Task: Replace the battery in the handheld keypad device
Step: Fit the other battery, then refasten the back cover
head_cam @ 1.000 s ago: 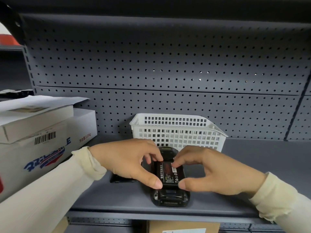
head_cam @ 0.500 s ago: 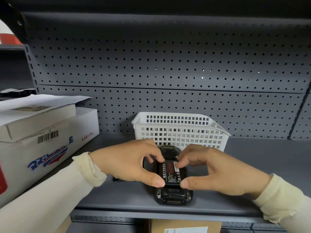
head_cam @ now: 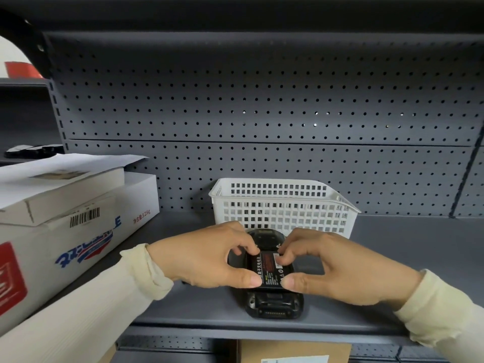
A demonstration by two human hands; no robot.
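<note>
The handheld keypad device point(head_cam: 272, 301) lies back-up on the grey shelf point(head_cam: 392, 258), just in front of the white basket point(head_cam: 284, 205), with the battery point(head_cam: 271, 268) sitting in its open bay. The step in hand looks like seating or freeing that battery — which of the two I cannot tell from this angle. Either way it wants even pressure at both ends, so the pack stays level in the bay and does not cock against the contacts; the device should be kept flat on the shelf rather than lifted.

The left hand point(head_cam: 207, 258) is curled nearly closed, thumb on the near edge of the battery and fingertips on its far edge. The right hand point(head_cam: 337, 268) mirrors it — pinching the same battery from the other side, neither hand holding anything else.
</note>
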